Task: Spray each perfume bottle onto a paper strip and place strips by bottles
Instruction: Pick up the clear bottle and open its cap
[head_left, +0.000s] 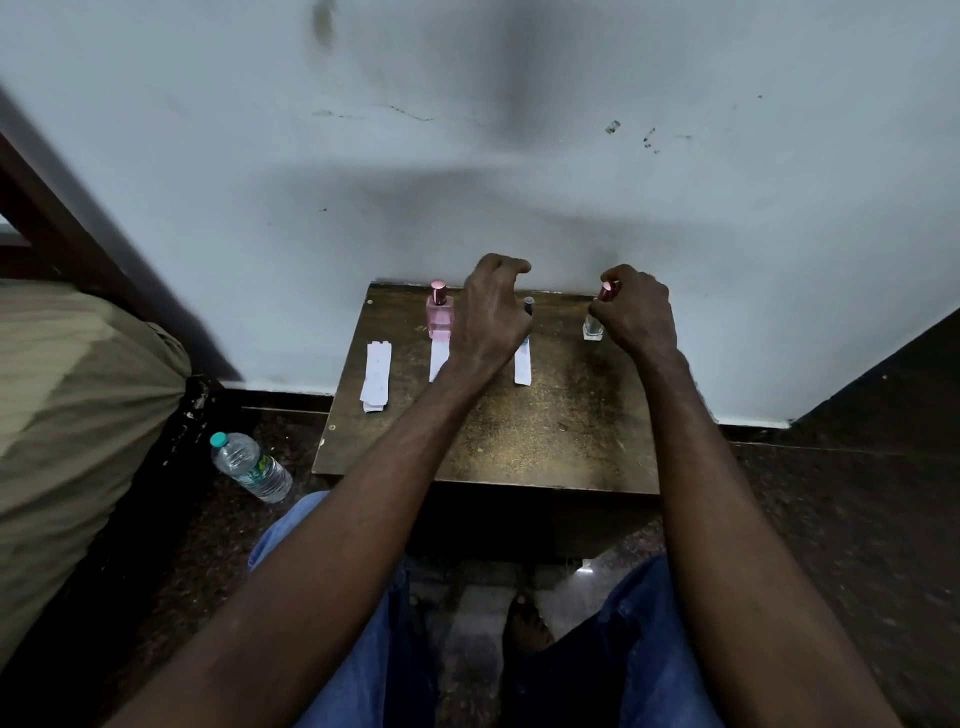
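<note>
Your right hand (636, 312) pinches the cap (609, 290) of the clear bottle (593, 326). The bottle stands upright, right of frame centre, at the back of the table (519, 447) near the wall. I can't tell whether the cap is seated or coming off.

Your left hand (491, 314) hovers at frame centre between the pink bottle (440, 314) and the dark bottle (529, 305). Its fingers are loosely curled and nothing shows in it (palm side is hidden).

Key relation:
- **Strips already placed:** the pink bottle has a strip (438, 359) just below it in the frame, and the dark bottle has a second strip (522, 364) the same way. The clear bottle has none.
- **Spare paper:** the stack (376, 378) lies at the table's left edge, left of the pink bottle. Its long axis runs up-down in the frame, like the laid strips.
- **Direction from the grip:** the paper lies leftward of your grip, well apart from it, with both other bottles in between.
- **Nearer hand:** your left hand is nearer the stack, and your right is busy.

This looks like the last of three bottles. The next move likely calls for your left hand to go down-left to the stack, take one strip by its lower end and carry it right to the clear bottle. The risk is clipping the two upright bottles on the way back (keep low in the frame).
</note>
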